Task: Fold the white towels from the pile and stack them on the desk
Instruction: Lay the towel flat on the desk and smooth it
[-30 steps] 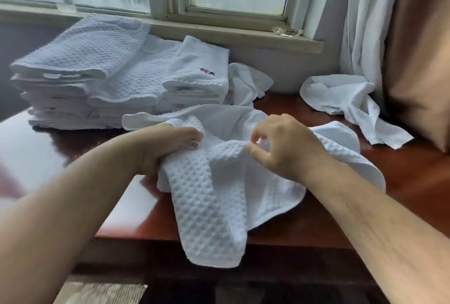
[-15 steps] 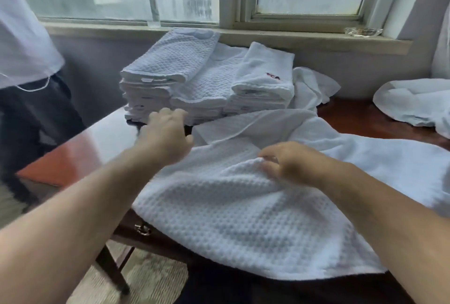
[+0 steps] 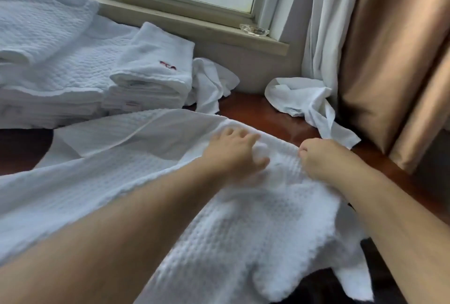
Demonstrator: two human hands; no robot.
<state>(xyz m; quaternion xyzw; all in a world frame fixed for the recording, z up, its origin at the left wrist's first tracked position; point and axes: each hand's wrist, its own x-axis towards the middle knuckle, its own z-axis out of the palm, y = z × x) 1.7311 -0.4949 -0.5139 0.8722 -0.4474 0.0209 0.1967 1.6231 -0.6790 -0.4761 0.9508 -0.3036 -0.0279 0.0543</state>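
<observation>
I see the waffle-weave towel [image 3: 146,181] spread across the red-brown desk [image 3: 272,113], its near edge hanging over the front. My left hand [image 3: 233,155] rests on it with fingers loosely spread and a small bunch of cloth against the thumb; whether it really grips I cannot tell. My right hand [image 3: 323,160] has its fingers curled in, pinching the weave. Folded towels [image 3: 151,77] are stacked at back left below the windowsill [image 3: 194,28], crumpled towels [image 3: 302,99] lie near the curtain [image 3: 379,60].

Two hands [image 3: 233,152] [image 3: 323,160] – one spread towel [image 3: 231,225], two crumpled towels [image 3: 209,84] [image 3: 299,96], three folded stacks [image 3: 151,69] (layers uncountable).
</observation>
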